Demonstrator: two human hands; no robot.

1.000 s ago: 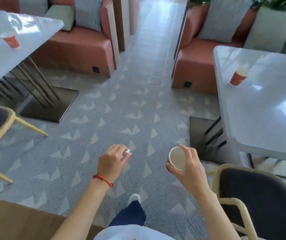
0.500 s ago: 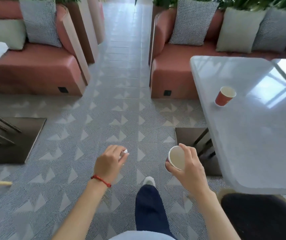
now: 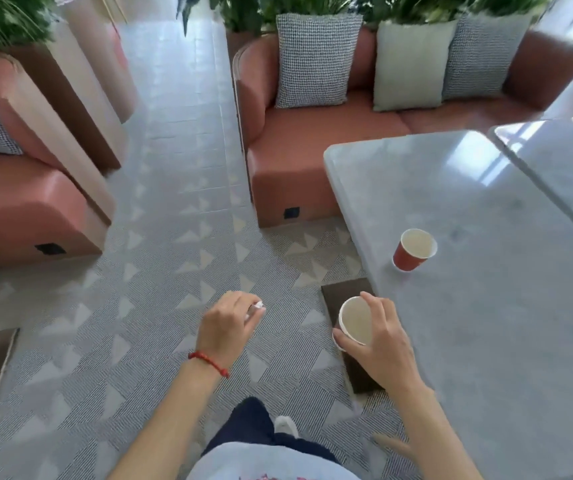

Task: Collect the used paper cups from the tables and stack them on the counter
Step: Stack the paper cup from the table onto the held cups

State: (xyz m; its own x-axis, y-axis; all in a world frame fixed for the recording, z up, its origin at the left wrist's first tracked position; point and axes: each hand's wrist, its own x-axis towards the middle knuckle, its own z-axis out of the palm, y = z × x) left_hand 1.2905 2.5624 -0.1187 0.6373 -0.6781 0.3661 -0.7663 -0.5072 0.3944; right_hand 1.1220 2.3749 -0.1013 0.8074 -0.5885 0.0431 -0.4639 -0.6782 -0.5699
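My right hand (image 3: 380, 344) grips a paper cup (image 3: 354, 320), tilted so its white inside faces me, just off the near left edge of the grey marble table (image 3: 507, 306). A second red paper cup (image 3: 413, 250) stands upright and empty on that table, a little beyond and to the right of my right hand. My left hand (image 3: 224, 329), with a red string bracelet at the wrist, is closed around a small white crumpled scrap (image 3: 256, 306) that peeks out between the fingers. It hangs over the carpet to the left of the held cup.
A pink sofa (image 3: 330, 133) with several cushions stands behind the table, and another pink sofa (image 3: 25, 202) is at the left. A tiled aisle (image 3: 181, 109) runs between them. A second tabletop (image 3: 562, 157) abuts at the right. The table's dark base plate (image 3: 351, 299) lies on the patterned carpet.
The view has swung right and moved closer to the right table; the red cup on it now sits nearer my right hand. Both hands keep their holds.
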